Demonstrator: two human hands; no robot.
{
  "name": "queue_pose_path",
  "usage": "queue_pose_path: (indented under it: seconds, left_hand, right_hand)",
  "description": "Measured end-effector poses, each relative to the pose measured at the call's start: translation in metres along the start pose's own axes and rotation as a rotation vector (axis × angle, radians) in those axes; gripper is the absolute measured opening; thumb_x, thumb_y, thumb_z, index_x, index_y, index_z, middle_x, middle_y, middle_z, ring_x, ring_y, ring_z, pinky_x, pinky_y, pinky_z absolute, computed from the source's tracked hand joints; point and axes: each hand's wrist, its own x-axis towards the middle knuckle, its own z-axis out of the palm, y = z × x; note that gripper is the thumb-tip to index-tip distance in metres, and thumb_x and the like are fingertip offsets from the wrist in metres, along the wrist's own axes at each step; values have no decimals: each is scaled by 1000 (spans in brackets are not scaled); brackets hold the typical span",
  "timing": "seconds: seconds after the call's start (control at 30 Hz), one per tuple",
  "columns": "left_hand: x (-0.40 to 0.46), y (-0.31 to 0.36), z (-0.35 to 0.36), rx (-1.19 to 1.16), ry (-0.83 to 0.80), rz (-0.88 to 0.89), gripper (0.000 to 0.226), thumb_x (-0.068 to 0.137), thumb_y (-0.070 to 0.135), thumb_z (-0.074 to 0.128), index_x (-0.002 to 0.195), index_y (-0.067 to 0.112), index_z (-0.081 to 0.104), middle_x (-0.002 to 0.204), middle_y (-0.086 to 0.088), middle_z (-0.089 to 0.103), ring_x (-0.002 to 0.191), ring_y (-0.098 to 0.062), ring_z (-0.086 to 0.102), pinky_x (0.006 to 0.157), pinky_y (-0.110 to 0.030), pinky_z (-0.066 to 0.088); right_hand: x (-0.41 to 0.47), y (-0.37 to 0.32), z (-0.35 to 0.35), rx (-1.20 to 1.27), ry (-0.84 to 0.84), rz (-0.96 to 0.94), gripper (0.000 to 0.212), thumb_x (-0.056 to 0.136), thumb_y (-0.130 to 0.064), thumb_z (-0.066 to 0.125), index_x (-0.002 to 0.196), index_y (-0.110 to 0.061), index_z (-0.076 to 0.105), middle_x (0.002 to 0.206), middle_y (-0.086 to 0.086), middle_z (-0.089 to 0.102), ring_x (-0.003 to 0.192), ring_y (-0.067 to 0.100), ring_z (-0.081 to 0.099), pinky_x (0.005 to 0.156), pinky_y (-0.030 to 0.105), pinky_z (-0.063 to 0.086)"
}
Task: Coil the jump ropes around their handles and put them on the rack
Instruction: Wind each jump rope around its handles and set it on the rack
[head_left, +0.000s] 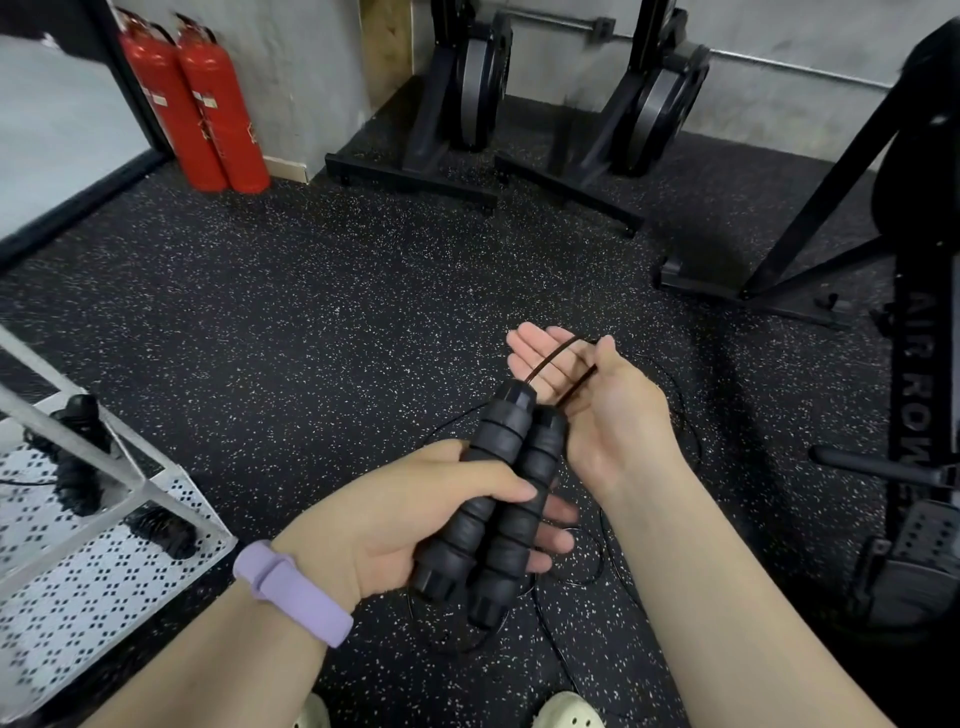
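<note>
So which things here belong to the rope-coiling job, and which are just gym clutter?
Job:
- handles, gripped together in the left hand
- cord, running over the right hand, rest loose on the floor
- rack, with coiled ropes on it

Clutter:
- extinguishers
- rowers
- floor

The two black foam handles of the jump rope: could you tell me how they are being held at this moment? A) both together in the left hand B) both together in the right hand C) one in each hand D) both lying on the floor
A: the left hand grips both handles side by side, while the right hand guides the rope.
</note>
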Motion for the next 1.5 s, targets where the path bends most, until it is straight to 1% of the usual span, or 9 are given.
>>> queue_pose_path:
  seconds: [0.33,0.53,0.67,0.77,0.87,1.07,1.17,1.3,1.5]
  left_hand:
    - [1,-1,0,-27,35,83,29,87,-1,60,116,-5,62,96,-19,73,79,-33,70,74,-42,61]
    - [3,4,4,21,179,145,19,95,-2,52,105,0,68,90,-21,71,78,-33,69,80,-42,60]
    - [8,9,3,78,310,229,22,96,1,53,109,7,70,92,-21,75,82,-31,72,86,-47,60]
    - [17,-1,7,544,479,304,29,97,11,59,114,33,68,90,1,77,72,-6,71,70,-28,60]
    - [21,-11,15,741,534,395,39,95,15,65,125,40,58,95,11,71,73,5,65,56,-18,51]
    - [3,-6,-10,1168,461,403,35,82,65,53,109,46,65,112,25,59,112,7,54,94,-29,47]
    - [-4,0,-18,937,750,661,30,98,41,41,86,31,67,95,17,63,93,2,58,82,-19,42]
    - [2,7,-16,752,785,781,35,109,39,28,130,37,56,130,32,53,126,14,44,96,2,28]
    - [12,6,-21,592,696,816,23,111,33,36,107,29,58,88,14,62,84,0,57,79,-24,43]
  right_hand:
    - [-7,1,0,-94,-13,62,58,108,-51,39,132,-1,56,114,18,76,105,28,76,85,39,61]
    - [-28,1,0,-849,-188,179,41,87,-56,70,88,-15,71,59,0,61,45,13,41,41,22,33]
    - [-34,5,-1,-912,-327,215,43,76,-56,78,100,-20,76,81,-5,74,64,9,60,62,25,46]
    - [-35,13,-2,-971,-265,208,38,76,-48,86,107,-30,73,103,-8,79,96,8,73,88,28,53]
    - [-38,18,-2,-890,-159,198,33,78,-39,86,106,-27,73,101,-7,79,97,8,73,83,26,52]
    - [-33,10,-10,-935,-129,103,19,79,-19,81,91,-20,66,79,-2,71,73,16,67,70,33,55]
    - [-33,3,-11,-832,-169,208,17,79,-10,72,87,-14,57,66,3,58,51,18,52,55,28,46]
    - [-37,-3,-13,-651,-449,462,47,54,-22,73,95,-10,53,61,2,50,44,15,45,48,25,43]
    - [-46,-3,-15,-260,-878,749,37,72,-21,74,102,-10,57,65,0,46,46,7,45,44,22,39]
